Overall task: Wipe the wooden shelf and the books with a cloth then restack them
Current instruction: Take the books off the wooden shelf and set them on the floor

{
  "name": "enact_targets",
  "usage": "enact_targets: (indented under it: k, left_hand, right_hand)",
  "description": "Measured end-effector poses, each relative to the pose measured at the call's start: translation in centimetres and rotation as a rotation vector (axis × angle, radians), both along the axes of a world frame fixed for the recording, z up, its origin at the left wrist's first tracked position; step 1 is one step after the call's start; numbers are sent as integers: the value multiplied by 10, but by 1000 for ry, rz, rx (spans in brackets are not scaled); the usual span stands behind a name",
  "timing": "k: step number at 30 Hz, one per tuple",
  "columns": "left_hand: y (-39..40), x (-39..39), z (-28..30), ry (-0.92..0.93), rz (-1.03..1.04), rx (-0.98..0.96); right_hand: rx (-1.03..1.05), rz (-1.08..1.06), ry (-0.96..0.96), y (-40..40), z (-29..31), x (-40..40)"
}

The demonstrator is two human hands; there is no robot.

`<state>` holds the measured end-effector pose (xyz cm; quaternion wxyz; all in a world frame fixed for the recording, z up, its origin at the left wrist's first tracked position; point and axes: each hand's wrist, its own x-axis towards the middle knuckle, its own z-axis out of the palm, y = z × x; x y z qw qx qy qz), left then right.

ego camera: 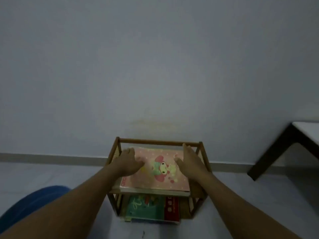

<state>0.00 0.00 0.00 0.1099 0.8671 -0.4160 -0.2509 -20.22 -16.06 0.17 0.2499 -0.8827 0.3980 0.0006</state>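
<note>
Both hands (157,163) flank pink book (155,171) edges (fingers spread).

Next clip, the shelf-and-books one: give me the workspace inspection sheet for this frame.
Surface: pale floor, bare around the shelf.
Job's things: wooden shelf against the wall; pink book flat on the top tier; green book and red book on the lower tier. No cloth seen.
Clutter: nothing seen.
Grippers: left hand open, resting on the pink book; right hand open at its right edge.
Cables: nothing seen.
Surroundings: plain wall; dark-legged table at right.
</note>
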Motion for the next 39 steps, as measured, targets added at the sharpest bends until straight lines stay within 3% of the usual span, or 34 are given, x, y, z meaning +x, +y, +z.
enact_targets:
  k: [5,9,13,16,20,29,39]
  left_hand:
    - [12,-16,-62,22,97,17]
    - [21,-17,-98,4,52,40]
    - [12,-11,-108,46,228,-148]
    - [6,-9,-101,254,411,-318]
    - [7,-2,-88,529,623,-370]
    - [43,-12,-81,736,553,-365]
    - [136,-82,-79,649,418,-387]
  right_hand:
    - [15,-11,-17,11,-72,-6]
    - [27,-63,-70,17,-111,-8]
    - [113,-281,-187,14,-125,2]
    - [220,-462,-273,3,-118,14]
    - [525,-655,-458,-8,-113,19]
    - [398,-627,-737,28,-123,-15]
    - [528,-549,-703,105,-116,-90]
